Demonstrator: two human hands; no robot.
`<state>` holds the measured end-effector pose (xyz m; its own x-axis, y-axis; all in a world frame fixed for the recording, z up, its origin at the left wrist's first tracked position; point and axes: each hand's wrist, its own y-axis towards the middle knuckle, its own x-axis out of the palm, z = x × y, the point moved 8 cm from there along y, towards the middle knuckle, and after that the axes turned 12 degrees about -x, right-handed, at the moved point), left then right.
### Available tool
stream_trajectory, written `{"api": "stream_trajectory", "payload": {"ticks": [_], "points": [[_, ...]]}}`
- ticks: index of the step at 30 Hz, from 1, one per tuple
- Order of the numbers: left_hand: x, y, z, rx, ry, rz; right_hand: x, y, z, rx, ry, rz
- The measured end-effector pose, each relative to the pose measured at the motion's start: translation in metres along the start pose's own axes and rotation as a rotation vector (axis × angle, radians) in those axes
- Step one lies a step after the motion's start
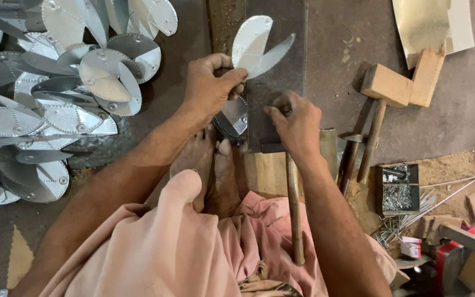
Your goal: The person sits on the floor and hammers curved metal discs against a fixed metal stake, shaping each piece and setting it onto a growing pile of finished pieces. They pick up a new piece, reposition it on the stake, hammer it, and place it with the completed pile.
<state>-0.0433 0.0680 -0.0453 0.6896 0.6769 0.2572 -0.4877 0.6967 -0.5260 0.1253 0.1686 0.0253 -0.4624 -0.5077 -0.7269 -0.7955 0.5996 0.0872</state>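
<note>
Pink cloth (pixel 193 247) drapes the knees while the left hand (pixel 210 88) pinches riveted metal blades (pixel 254 47) flat against a dark iron slab (pixel 276 104), and the right hand (pixel 298 124) grips a hammer handle (pixel 294 209).

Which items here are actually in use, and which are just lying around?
In use:
- left hand holding leaf-shaped metal blades
- right hand pinching something too small to identify, on the dark metal block

Lying about:
- pile of riveted blades
- wooden mallet
- tray of small fasteners
- brass-coloured sheet
</note>
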Motion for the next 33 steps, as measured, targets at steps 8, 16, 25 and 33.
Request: {"api": "stream_trajectory", "payload": {"ticks": [8,16,25,33], "points": [[0.009,-0.010,0.024,0.383,0.453,0.219,0.010,0.010,0.014,0.082,-0.119,-0.088],[0.032,-0.027,0.019,0.472,0.700,0.162,-0.062,-0.098,0.037,0.149,-0.268,0.097],[0.038,-0.036,0.020,0.541,0.766,0.157,-0.029,-0.222,0.038,0.505,-0.120,-0.137],[0.050,-0.059,0.025,0.796,0.917,0.223,-0.045,-0.208,0.027,0.531,0.296,-0.053]]}}
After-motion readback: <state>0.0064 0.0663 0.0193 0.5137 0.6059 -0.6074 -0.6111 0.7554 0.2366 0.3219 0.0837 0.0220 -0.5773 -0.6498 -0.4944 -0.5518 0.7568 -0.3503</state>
